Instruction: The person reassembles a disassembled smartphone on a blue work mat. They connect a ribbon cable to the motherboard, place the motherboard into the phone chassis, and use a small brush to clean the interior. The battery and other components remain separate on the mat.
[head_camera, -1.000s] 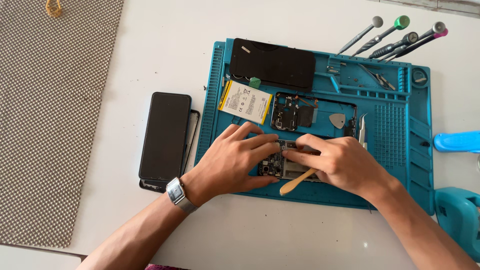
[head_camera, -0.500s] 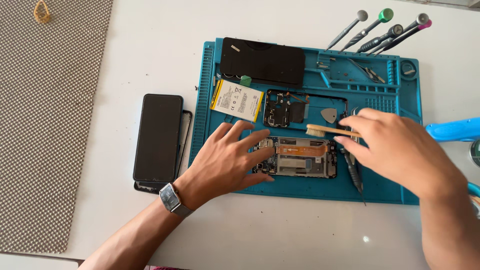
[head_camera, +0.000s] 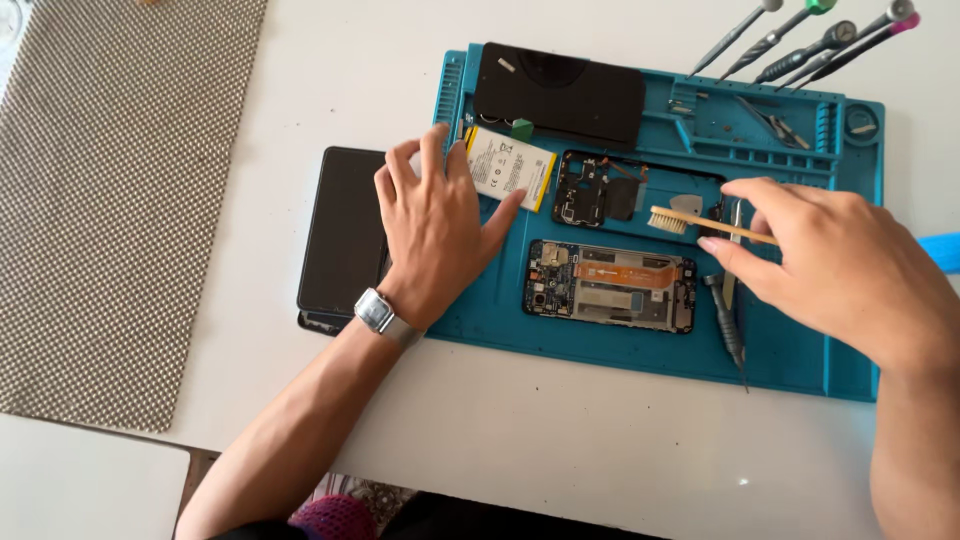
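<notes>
One yellow-edged white battery (head_camera: 509, 167) under left hand (head_camera: 435, 225)

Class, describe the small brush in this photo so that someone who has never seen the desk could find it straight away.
Start at the blue repair mat on the white table. Right of its middle, the right hand holds a thin wooden stick just above the opened phone. That is the brush: unlike the metal screwdrivers nearby, it ends in a pale tuft of bristles.

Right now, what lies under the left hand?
The left hand covers the blue mat's left edge and the battery's near end. Whatever else lies beneath the palm is hidden.
</notes>
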